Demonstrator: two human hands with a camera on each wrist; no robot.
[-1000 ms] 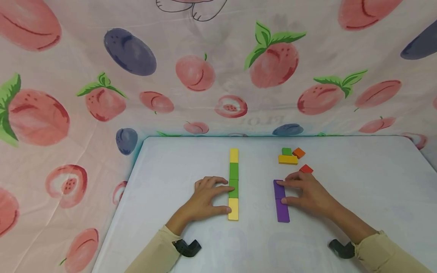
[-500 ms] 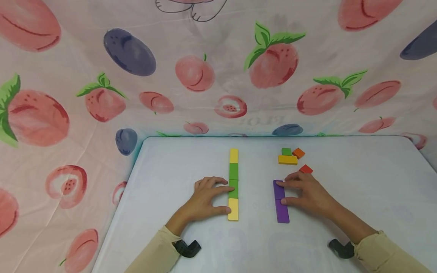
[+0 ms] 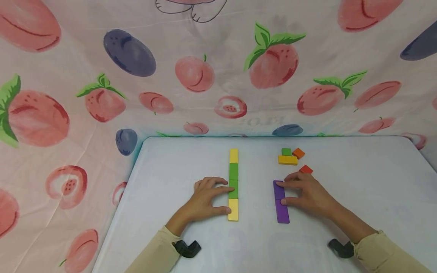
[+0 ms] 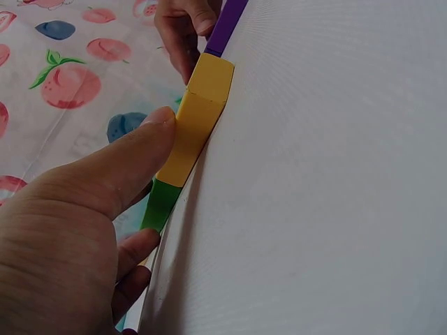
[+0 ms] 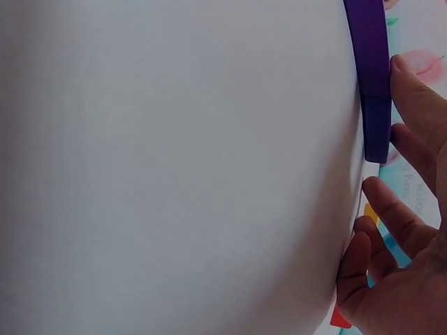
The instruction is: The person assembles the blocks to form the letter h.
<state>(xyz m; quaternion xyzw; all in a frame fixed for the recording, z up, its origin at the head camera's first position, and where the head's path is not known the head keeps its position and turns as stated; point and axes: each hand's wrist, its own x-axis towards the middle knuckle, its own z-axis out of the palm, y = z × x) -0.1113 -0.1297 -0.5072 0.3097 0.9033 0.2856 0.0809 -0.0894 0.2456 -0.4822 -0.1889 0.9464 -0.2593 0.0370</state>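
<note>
A straight row of flat blocks runs away from me: a near yellow block, two green blocks and a far yellow block. My left hand lies at the row's left side, thumb touching the near yellow block and index fingertip on the nearer green one. Two purple blocks form a slightly slanted line to the right, end to end. My right hand touches them from the right, index fingertip on the far one and thumb by their joint. In the right wrist view its other fingers rest beyond the purple blocks.
Past my right hand lie a small green block, a long yellow block, an orange block and a red block. The white table meets a fruit-patterned cloth at its back and left edges.
</note>
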